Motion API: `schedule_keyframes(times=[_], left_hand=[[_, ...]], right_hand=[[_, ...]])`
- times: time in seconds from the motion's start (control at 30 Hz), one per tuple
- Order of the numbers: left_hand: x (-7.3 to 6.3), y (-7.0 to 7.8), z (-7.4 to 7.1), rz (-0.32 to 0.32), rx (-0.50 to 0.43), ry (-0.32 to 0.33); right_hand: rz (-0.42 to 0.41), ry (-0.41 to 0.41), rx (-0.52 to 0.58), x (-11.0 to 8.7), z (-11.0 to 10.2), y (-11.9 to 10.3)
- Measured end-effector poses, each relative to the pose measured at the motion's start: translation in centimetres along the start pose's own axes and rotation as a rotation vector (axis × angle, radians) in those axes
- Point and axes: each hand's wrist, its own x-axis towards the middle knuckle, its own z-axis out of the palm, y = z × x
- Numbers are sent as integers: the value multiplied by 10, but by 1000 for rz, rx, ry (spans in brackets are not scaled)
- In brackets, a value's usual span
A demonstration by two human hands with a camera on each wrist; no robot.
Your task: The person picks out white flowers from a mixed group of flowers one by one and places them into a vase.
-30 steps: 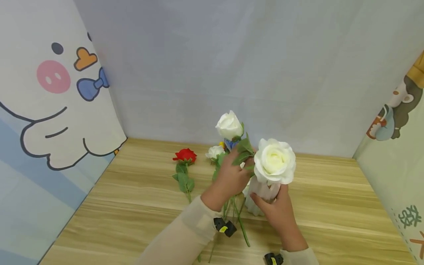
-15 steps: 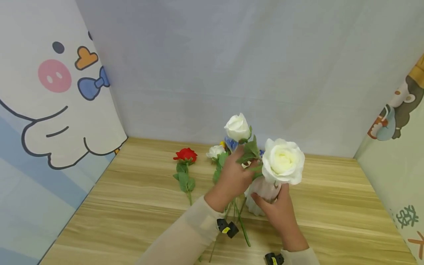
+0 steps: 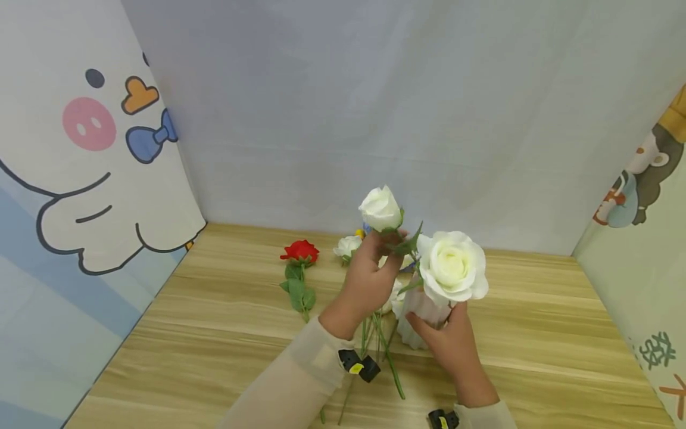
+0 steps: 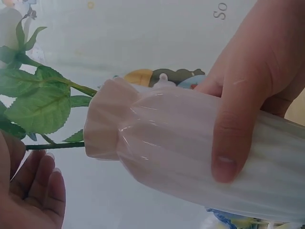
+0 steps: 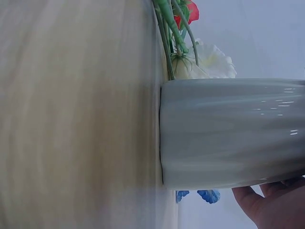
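Observation:
My right hand (image 3: 452, 339) grips a white ribbed vase (image 4: 167, 148) around its body, thumb across the front. The vase stands upright on the table in the right wrist view. A big open white rose (image 3: 452, 266) rises above the vase mouth and leans right. Just left of it is a half-open white rose (image 3: 380, 208). My left hand (image 3: 372, 280) pinches this rose's stem (image 4: 55, 145) below the bloom, fingers curled. That stem runs into the vase's ruffled mouth in the left wrist view. Green leaves (image 4: 43, 100) hang between hand and vase.
A red rose (image 3: 301, 250) lies left on the wooden table (image 3: 214, 310). A smaller white rose (image 3: 348, 245) and crossing green stems (image 3: 393, 369) lie beside the vase. Blue flowers (image 5: 207, 195) show behind it. A grey cloth (image 3: 300, 119) closes off the back.
My left hand and the half-open rose first shift right, then slightly back left. The big rose sways the same way. My right hand stays on the vase.

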Motion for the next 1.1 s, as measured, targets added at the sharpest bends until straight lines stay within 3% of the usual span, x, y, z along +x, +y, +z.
schedule_keyframes(times=[0.17,0.33,0.43,0.57,0.67,0.87,1.1], left_hand=[[2,4,0,49,-72,18],[3,6,4,54,-49,67],[2,2,7,32,-3,70],[-3,-9,12,-24,67,-2],[-7,-16,16,-28,87,-31],[-9,-21,17,6,75,-5],[-15,-23,7,-93,23,30]], right_hand=[[-14,5,11,1,1,1],[-21,6,16,1,1,3],[-19,7,13,1,1,4],[-7,9,10,0,1,4],[2,6,12,0,1,2],[13,1,-11,1,1,0],[14,2,-15,1,1,2]])
